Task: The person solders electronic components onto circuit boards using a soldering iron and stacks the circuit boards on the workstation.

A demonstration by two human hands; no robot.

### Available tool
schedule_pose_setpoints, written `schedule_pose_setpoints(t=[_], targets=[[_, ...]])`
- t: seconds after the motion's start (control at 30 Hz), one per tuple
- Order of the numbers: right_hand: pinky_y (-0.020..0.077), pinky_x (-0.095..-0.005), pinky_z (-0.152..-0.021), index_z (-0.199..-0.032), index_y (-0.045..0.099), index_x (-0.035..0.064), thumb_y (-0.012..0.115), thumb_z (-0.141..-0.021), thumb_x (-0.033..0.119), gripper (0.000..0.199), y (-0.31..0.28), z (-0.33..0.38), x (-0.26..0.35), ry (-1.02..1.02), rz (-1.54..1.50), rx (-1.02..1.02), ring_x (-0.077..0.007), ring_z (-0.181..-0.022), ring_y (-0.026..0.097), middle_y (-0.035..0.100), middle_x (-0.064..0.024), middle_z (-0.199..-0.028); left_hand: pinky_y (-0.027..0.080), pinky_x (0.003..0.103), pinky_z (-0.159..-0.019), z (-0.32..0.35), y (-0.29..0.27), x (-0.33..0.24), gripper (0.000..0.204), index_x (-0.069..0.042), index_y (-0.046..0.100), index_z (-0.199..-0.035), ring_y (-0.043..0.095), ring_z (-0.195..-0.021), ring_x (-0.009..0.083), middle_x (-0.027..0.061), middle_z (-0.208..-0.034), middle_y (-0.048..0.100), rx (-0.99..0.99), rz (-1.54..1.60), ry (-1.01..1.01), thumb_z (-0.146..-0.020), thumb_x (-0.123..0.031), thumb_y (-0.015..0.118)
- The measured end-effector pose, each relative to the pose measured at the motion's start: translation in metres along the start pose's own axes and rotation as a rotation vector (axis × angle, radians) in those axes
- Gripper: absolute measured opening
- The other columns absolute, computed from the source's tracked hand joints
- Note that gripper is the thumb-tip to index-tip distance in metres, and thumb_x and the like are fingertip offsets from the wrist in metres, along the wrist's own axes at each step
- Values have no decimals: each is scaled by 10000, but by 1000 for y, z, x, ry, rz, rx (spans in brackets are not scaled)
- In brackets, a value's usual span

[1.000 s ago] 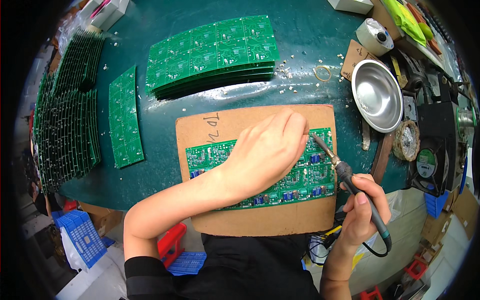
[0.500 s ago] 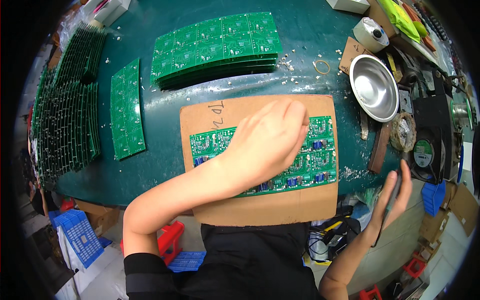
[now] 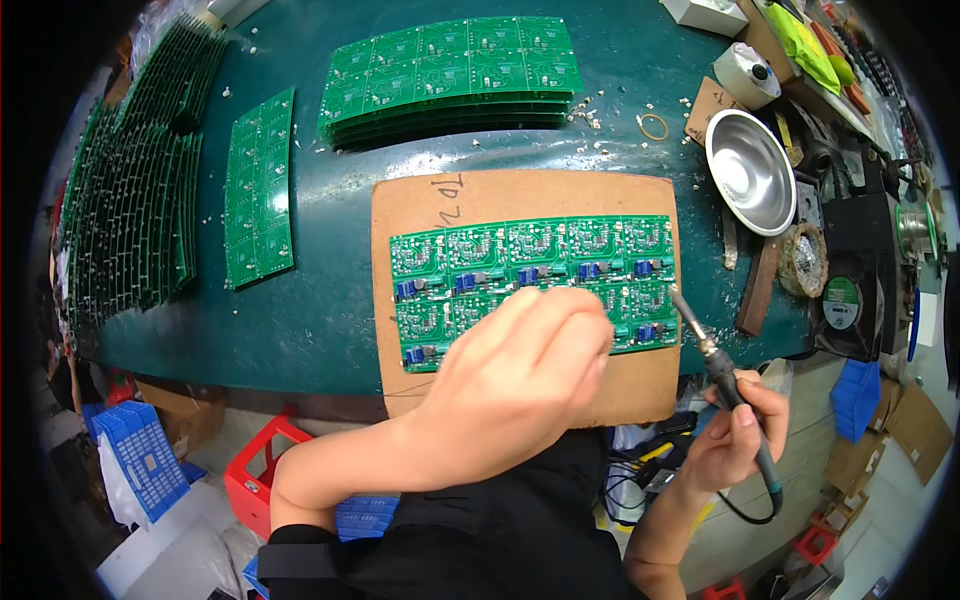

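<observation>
A green circuit board panel (image 3: 530,250) with small blue parts lies on a brown cardboard sheet (image 3: 520,195) on the dark green table. My left hand (image 3: 520,370) hovers over the panel's near middle with its fingers curled and its back toward me, so the palm is hidden. My right hand (image 3: 735,440) grips a soldering iron (image 3: 705,345) by its black handle. The iron's tip points at the panel's right edge.
A stack of green panels (image 3: 450,70) lies at the back, a single panel (image 3: 258,190) to the left, and upright rows of boards (image 3: 130,220) at the far left. A metal bowl (image 3: 750,170), brass wool (image 3: 803,260) and a black fan (image 3: 845,300) stand at the right.
My left hand has drawn back from lying flat on the panel to its near edge, uncovering most of it. My right hand swung away to the right, then returned with the iron.
</observation>
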State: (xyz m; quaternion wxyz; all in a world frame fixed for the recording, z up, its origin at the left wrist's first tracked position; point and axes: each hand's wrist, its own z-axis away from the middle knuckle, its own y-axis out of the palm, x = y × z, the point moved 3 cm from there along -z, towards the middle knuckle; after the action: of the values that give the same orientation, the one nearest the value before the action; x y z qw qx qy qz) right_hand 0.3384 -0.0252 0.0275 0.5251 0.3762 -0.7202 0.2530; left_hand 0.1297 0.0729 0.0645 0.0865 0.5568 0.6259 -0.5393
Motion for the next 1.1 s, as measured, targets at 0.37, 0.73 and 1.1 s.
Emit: schedule_pose_setpoints(t=[0.37,0.73,1.1], targets=[[447,-267,-574,-919,578,-64,618,-820,141,232,9,-3,-3,78,30,107,-199,-646,563,590,-192,-770,478,367,-680,-19,47,26,182,-42,542,-882,569,-755,272,79,-865,583,43,-238,-20,-758,-1,671],[458,-291,-604,-899,575,-59,633,-799,170,256,5,-10,-6,85,-23,165,-215,-687,551,581,-182,-774,490,377,-717,-21,47,24,157,-39,563,-876,598,-805,281,85,-885,592,75,-229,-53,-763,-3,666],[466,-315,-591,-901,550,-58,586,-815,165,242,27,10,9,-21,96,237,-248,-676,553,570,-197,-734,471,366,-729,-1,10,36,160,-29,564,-872,593,-808,278,97,-880,616,85,-231,-76,-753,29,655]])
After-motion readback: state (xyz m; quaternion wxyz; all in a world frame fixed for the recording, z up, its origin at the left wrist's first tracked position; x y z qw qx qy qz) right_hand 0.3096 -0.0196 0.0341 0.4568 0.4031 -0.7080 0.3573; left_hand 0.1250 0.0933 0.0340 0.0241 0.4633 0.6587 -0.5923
